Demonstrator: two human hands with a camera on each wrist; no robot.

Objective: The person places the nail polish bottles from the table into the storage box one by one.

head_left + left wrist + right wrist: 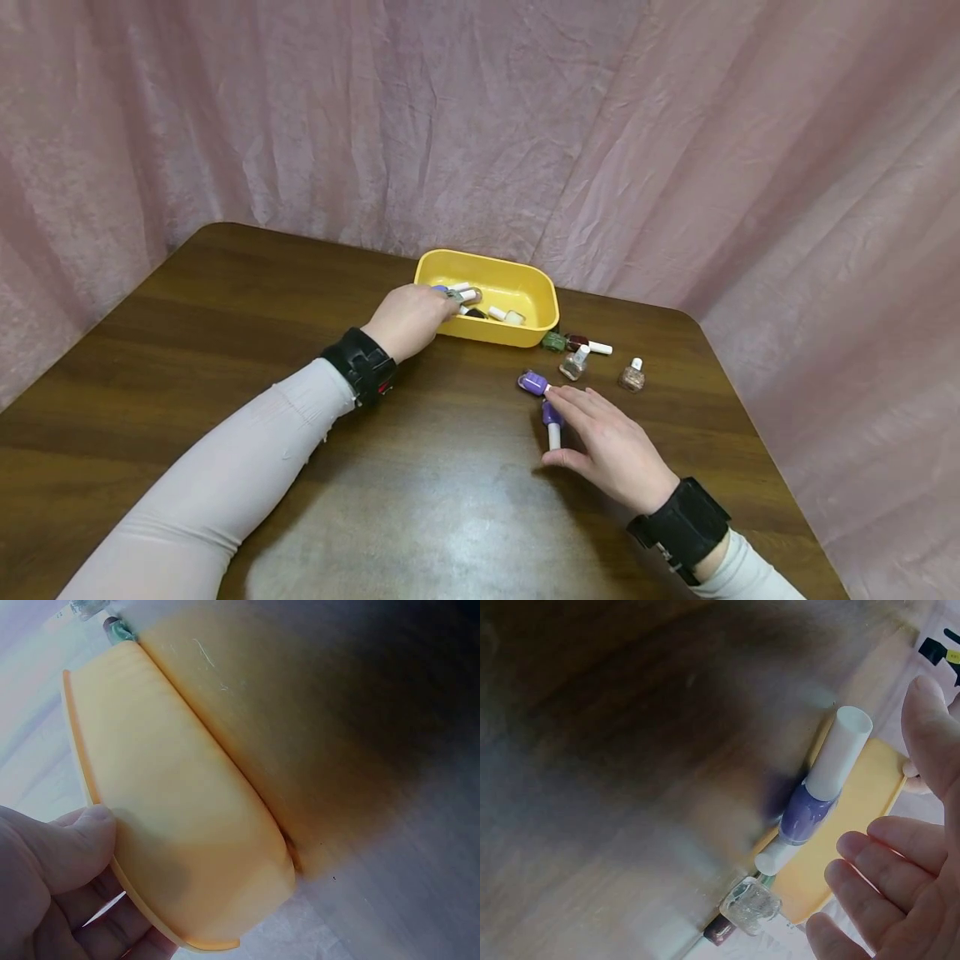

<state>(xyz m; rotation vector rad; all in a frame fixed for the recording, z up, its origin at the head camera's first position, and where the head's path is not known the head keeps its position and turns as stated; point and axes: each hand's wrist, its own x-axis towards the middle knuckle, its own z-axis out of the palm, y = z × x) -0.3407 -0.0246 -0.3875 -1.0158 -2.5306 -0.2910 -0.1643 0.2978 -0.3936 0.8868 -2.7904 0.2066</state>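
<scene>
My left hand (415, 314) grips the near left rim of a yellow plastic bin (495, 333). In the left wrist view the thumb presses the bin's outer wall (187, 795) while the fingers go behind the rim. Several nail polish bottles with white caps lie inside. My right hand (611, 442) hovers with spread, relaxed fingers beside a purple nail polish bottle (552, 414), whose white cap points toward me. Between thumb and fingers there is a gap in the right wrist view, with that bottle (808, 816) apart from them. A second purple bottle (534, 382) lies just beyond the fingertips.
Right of the bin lie a green bottle (554, 341) and a dark red bottle (577, 342). Two glittery bottles, one pale (573, 365) and one pinkish (632, 377), are nearby. Pink curtains (480, 125) hang behind the brown wooden table (337, 467).
</scene>
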